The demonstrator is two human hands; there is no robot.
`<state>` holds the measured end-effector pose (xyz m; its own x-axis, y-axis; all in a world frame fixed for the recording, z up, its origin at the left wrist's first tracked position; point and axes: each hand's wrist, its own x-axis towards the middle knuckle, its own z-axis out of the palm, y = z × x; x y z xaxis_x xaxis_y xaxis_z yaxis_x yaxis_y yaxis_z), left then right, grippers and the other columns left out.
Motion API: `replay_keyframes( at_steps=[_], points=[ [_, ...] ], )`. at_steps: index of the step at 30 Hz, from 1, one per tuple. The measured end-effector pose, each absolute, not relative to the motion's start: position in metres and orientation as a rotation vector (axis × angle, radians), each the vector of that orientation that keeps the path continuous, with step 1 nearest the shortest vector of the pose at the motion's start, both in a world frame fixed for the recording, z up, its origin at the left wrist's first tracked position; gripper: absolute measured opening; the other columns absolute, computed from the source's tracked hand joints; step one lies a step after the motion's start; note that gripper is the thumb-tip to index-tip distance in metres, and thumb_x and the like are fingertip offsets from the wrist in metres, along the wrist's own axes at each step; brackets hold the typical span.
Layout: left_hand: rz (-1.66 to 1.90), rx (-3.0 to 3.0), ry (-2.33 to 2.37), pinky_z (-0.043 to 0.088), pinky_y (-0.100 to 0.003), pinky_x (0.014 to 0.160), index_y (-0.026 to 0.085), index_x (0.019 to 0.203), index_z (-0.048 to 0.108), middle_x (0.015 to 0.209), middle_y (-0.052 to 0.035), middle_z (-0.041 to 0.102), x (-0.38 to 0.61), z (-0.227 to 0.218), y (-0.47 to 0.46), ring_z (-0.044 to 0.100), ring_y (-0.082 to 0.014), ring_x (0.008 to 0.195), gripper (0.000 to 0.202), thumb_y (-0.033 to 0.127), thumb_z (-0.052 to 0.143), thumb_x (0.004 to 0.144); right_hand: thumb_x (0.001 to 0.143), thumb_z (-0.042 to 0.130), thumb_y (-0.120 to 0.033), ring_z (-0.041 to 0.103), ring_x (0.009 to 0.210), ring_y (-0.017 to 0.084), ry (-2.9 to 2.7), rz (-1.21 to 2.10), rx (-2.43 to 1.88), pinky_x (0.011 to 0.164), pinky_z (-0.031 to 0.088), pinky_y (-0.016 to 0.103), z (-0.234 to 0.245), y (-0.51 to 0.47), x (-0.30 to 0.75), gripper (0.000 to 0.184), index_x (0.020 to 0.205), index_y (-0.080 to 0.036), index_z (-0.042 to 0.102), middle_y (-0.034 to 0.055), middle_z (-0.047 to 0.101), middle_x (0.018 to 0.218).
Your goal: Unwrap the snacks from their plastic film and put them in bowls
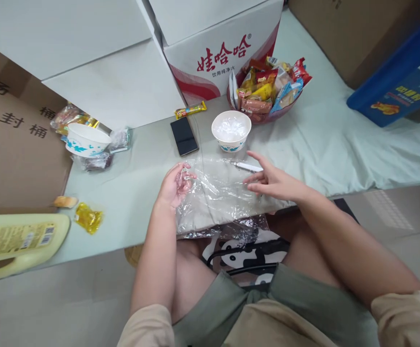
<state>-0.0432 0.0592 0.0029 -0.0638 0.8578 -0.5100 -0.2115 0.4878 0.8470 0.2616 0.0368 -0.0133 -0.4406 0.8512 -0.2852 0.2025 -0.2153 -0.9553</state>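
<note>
A crinkled sheet of clear plastic film [213, 193] lies over the table edge in front of me and hangs down towards my lap. My left hand [175, 185] is at its left side, fingers curled, with the film at the fingertips. Over the right side of the film, my right hand [277, 182] has its fingers apart and nothing visible in them. Close to those fingers lies a slim white pen-like tool [246, 166], its kind unclear. Just beyond stands a paper bowl [231, 137] with clear crumpled plastic inside.
Behind the bowl are a phone [184, 136], a yellow snack stick [191, 110] and a basket [289, 108] of wrapped snacks. To the left are another paper bowl [87, 140], a yellow wrapper [88, 218] and a pale yellow bottle [21, 246]. White boxes [115, 77] stand at the back.
</note>
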Motion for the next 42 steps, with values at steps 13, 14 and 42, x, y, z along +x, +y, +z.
replay_keyframes(
  at_steps=[13,14,42],
  points=[
    [1.047,0.716,1.412,0.046,-0.017,0.051,0.021,0.107,0.060,0.068,0.0016,0.068,-0.058,-0.002,0.056,0.067,-0.0121,0.057,0.050,0.022,0.085,0.064,0.091,0.062,-0.040,0.063,0.062,0.012,-1.051,1.366,-1.321,0.068,0.059,0.031,-0.028,0.054,0.263,0.048,0.136,-0.035,0.047,-0.0019,0.065,0.091],
    [1.115,0.677,1.385,0.049,-0.017,0.053,0.022,0.107,0.060,0.070,0.0010,0.069,-0.058,-0.001,0.056,0.069,-0.0124,0.061,0.048,0.022,0.084,0.066,0.090,0.065,-0.043,0.066,0.067,0.013,-1.065,1.372,-1.300,0.071,0.060,0.032,-0.029,0.053,0.264,0.057,0.142,-0.036,0.042,-0.0004,0.068,0.096],
    [1.144,1.580,1.661,0.046,-0.026,0.061,0.017,0.082,0.075,0.073,-0.0003,0.059,-0.091,-0.017,0.021,0.056,-0.0127,0.067,0.020,0.032,0.079,0.067,0.086,0.067,-0.036,0.067,0.075,0.020,-1.784,0.913,-1.428,0.077,0.058,0.040,-0.018,0.032,0.277,0.047,0.132,-0.024,0.068,0.0052,0.071,0.087]
  ],
)
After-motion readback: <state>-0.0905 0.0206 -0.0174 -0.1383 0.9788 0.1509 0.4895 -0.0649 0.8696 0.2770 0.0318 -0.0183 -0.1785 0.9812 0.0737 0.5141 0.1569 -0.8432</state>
